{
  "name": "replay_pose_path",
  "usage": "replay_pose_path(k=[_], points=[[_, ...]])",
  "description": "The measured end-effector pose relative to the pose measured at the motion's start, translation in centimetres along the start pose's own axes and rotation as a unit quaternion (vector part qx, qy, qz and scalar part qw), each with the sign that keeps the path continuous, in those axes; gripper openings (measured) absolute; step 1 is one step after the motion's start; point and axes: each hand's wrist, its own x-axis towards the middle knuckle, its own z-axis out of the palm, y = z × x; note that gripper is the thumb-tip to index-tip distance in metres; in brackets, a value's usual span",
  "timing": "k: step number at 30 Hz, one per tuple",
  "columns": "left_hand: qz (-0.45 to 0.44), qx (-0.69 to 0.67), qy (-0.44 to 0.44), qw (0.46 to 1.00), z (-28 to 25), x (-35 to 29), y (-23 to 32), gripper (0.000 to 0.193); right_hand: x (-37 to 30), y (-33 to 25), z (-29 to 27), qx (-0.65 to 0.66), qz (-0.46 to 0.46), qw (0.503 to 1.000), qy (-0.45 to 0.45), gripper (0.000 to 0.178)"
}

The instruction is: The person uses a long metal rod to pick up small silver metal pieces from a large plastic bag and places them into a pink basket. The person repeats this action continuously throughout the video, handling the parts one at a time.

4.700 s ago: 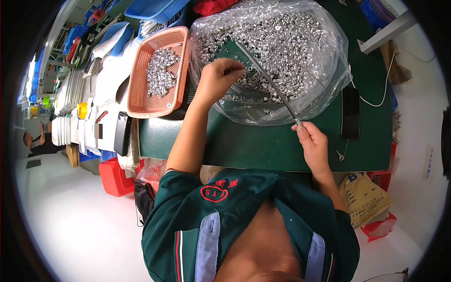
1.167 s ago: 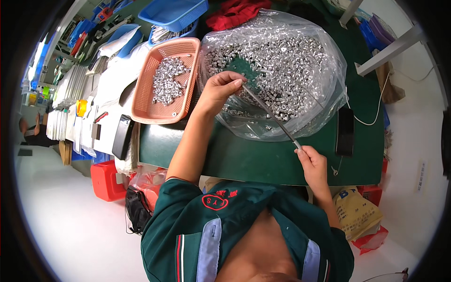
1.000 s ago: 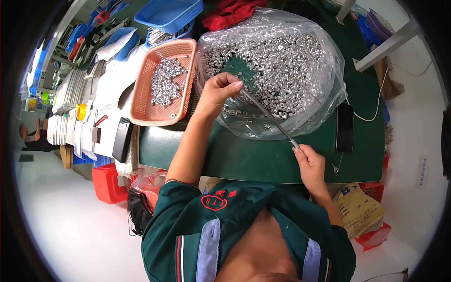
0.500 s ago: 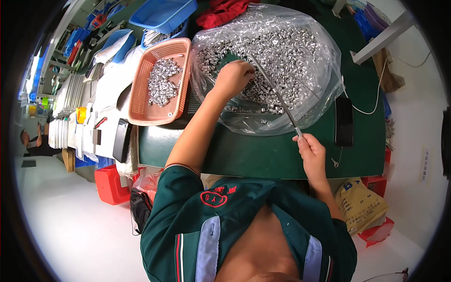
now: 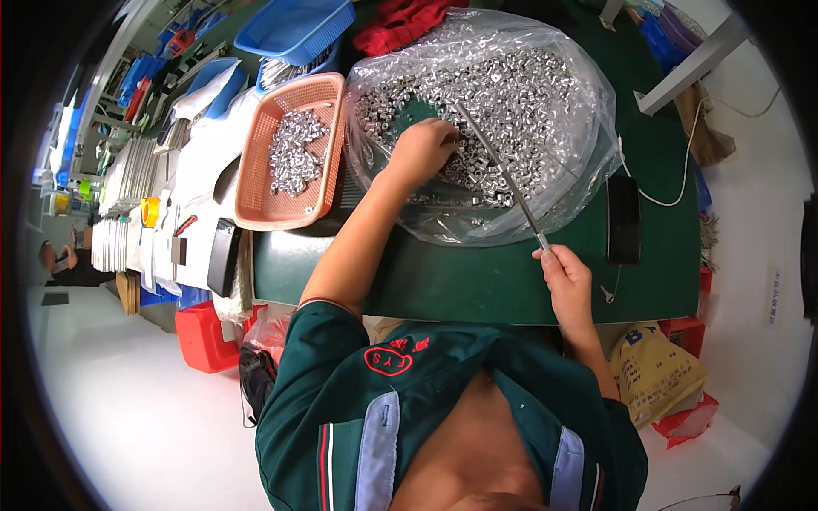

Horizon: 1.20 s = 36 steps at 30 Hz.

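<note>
My right hand (image 5: 567, 277) grips one end of a long thin metal rod (image 5: 509, 177). The rod slants up and to the left over a heap of small silver metal pieces (image 5: 532, 106). These pieces lie spread on a large clear plastic bag (image 5: 588, 170). At the left edge of the heap, my left hand (image 5: 423, 151) has its fingers curled in among the pieces. Its fingertips are partly hidden, so whatever they pinch cannot be made out.
Left of the bag stands a pink plastic basket (image 5: 247, 192) with more silver pieces (image 5: 294, 153). Blue baskets (image 5: 294, 34) and a red cloth (image 5: 400, 25) lie behind. A black phone (image 5: 624, 220) and a key (image 5: 607, 295) rest on the green table (image 5: 341, 272).
My left hand has moved slightly toward me, its fingers now lower at the heap's edge. The rod and my right hand have barely shifted.
</note>
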Motion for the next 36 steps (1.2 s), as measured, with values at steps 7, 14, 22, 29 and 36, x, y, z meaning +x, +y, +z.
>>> replay_pose_path(k=[7,14,22,29,36], points=[[-0.129,-0.789,-0.018,0.601,-2.0,-2.1,-1.5,0.020,-0.3,0.1,-0.3,-0.007,0.005,1.000,0.001,0.017],[-0.098,-0.823,-0.055,0.557,-2.3,-3.5,-1.7,0.023,-0.2,-0.3,0.3,-0.075,-0.063,0.995,-0.010,0.016],[-0.113,-0.794,-0.024,0.597,-2.1,-3.8,-1.8,0.021,-0.3,-0.5,0.4,-0.117,-0.068,0.991,-0.022,0.016],[-0.120,-0.705,-0.022,0.699,-2.9,-4.1,-1.4,0.017,-0.1,-0.7,0.2,-0.182,-0.094,0.979,-0.011,0.013],[-0.169,-0.609,-0.016,0.775,-2.1,-4.7,-0.5,0.019,-0.2,-1.5,1.4,-0.266,-0.215,0.938,0.060,0.013]])
